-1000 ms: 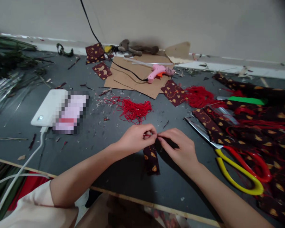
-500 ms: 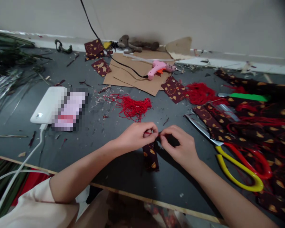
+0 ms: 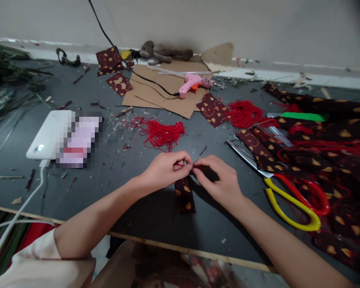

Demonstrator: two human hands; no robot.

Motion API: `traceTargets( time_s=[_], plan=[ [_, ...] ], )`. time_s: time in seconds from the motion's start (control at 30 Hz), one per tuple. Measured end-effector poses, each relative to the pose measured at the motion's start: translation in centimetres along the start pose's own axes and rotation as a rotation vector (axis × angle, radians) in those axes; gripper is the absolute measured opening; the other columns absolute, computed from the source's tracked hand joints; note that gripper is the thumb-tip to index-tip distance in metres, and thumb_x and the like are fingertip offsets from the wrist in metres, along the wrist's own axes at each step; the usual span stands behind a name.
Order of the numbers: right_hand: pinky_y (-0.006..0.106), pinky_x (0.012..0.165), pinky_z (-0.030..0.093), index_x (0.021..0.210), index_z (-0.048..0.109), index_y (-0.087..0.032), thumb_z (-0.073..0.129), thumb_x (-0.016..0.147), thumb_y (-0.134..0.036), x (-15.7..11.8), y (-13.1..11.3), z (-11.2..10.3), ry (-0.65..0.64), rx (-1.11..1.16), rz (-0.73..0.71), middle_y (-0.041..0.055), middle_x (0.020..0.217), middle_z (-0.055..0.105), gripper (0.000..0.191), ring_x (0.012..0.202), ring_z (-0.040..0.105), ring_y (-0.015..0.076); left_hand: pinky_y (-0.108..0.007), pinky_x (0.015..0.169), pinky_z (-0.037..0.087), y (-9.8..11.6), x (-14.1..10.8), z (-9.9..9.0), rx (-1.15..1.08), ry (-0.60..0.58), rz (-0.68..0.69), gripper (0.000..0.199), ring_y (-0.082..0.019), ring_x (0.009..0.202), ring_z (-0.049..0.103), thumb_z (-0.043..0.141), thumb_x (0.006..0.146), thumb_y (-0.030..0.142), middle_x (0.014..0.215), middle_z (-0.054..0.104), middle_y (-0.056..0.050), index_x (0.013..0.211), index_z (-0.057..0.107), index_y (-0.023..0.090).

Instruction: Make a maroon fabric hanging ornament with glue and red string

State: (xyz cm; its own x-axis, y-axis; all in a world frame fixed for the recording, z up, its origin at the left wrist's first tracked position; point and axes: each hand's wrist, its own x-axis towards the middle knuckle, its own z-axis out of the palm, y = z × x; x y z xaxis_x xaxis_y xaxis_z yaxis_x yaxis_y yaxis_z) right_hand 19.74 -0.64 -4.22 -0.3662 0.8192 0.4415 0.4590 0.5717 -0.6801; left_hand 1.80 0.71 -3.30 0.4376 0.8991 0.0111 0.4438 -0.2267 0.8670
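A narrow dark maroon fabric strip [image 3: 185,196] with gold leaf-like marks hangs below the fingertips of my left hand [image 3: 165,170]. That hand is closed in a pinch at the strip's upper end, and a bit of red cord [image 3: 179,165] shows inside the curl of its fingers. My right hand [image 3: 220,180] is also pinched, its thumb and forefinger meeting right beside the left fingertips. What lies between the right fingertips is too small to make out. Just beyond the hands lies a loose heap of red cords [image 3: 165,134].
Scissors [image 3: 291,204] with red and yellow handles lie right, against piled patterned strips [image 3: 342,160] and more red cord [image 3: 244,114]. Behind, a pink glue gun [image 3: 193,84] rests on cardboard [image 3: 156,100]. A white power bank [image 3: 49,134] and a phone [image 3: 81,140] are left.
The whole scene has shifted slightly left in view as the head turned. Both hands keep their pinch over the strip, and the right fingertips look slightly nearer the left ones.
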Motion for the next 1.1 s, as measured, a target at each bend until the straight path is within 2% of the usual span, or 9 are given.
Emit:
traceTargets(
  time_s=[0.17,0.4,1.1],
  plan=[
    [0.027,0.064,0.045,0.081,0.058,-0.020,0.053,0.085,-0.015,0.01,0.13,0.04,0.010,-0.015,-0.002,0.0003,0.070,0.061,0.009,0.065,0.056,0.0136,-0.017,0.048,0.026,0.07,0.02,-0.04,-0.038,0.003,-0.021,0.011,-0.005,0.048,0.031,0.051,0.081,0.024,0.052,0.036,0.008,0.076,0.057,0.016],
    [0.026,0.065,0.045,0.088,0.058,-0.019,0.053,0.083,-0.010,-0.01,0.14,-0.03,0.044,-0.001,-0.008,0.0017,0.074,0.061,0.012,0.068,0.057,0.0135,-0.016,0.047,0.027,-0.03,-0.03,0.00,-0.093,0.026,-0.053,0.014,-0.006,0.048,0.033,0.050,0.081,0.027,0.053,0.039,0.007,0.078,0.059,0.016],
    [0.027,0.066,0.045,0.082,0.058,-0.019,0.054,0.085,-0.012,0.21,-0.01,0.09,0.011,-0.008,-0.089,0.0020,0.073,0.064,0.009,0.068,0.057,0.0138,-0.017,0.045,0.024,0.25,-0.03,-0.22,-0.105,0.001,-0.043,0.015,-0.005,0.047,0.031,0.054,0.081,0.026,0.051,0.036,0.007,0.076,0.062,0.014]
  ],
)
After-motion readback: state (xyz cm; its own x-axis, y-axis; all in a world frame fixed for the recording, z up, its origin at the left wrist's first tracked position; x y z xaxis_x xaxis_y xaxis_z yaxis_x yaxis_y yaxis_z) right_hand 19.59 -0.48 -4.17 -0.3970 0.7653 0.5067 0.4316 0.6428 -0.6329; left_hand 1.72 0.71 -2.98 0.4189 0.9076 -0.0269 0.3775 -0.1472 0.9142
